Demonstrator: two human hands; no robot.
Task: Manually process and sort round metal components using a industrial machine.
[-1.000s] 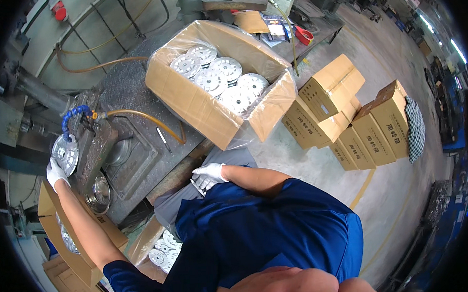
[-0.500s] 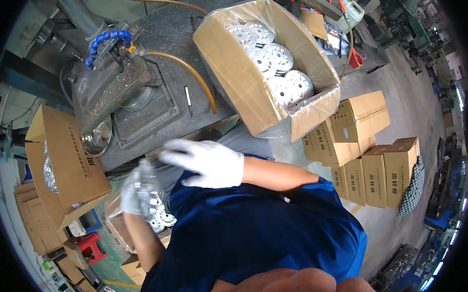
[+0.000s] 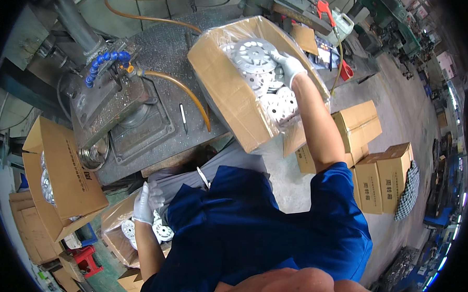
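My right hand [image 3: 289, 68], in a white glove, reaches into the plastic-lined cardboard box [image 3: 232, 101] on the worktable. Its fingers grip the edge of a round silver metal disc [image 3: 254, 56] with cut-outs, held over several similar discs [image 3: 280, 106] in that box. My left hand [image 3: 146, 202], also gloved, is at the lower left with thumb and fingers apart, holding nothing. Just below it, pierced discs [image 3: 163, 231] lie in a lower cardboard box [image 3: 113, 232], partly hidden by my forearm.
A press-like machine [image 3: 112, 99] with a blue segmented hose [image 3: 106, 59] stands on the grey worktable [image 3: 162, 50], beside a pen [image 3: 183, 118]. An open carton [image 3: 68, 174] with shiny parts is at the left. Closed cartons [image 3: 384, 178] are stacked on the right.
My right hand has moved from beside the left hand up and right into the large box, and now holds a disc. The left hand, blurred around something shiny before, is now empty.
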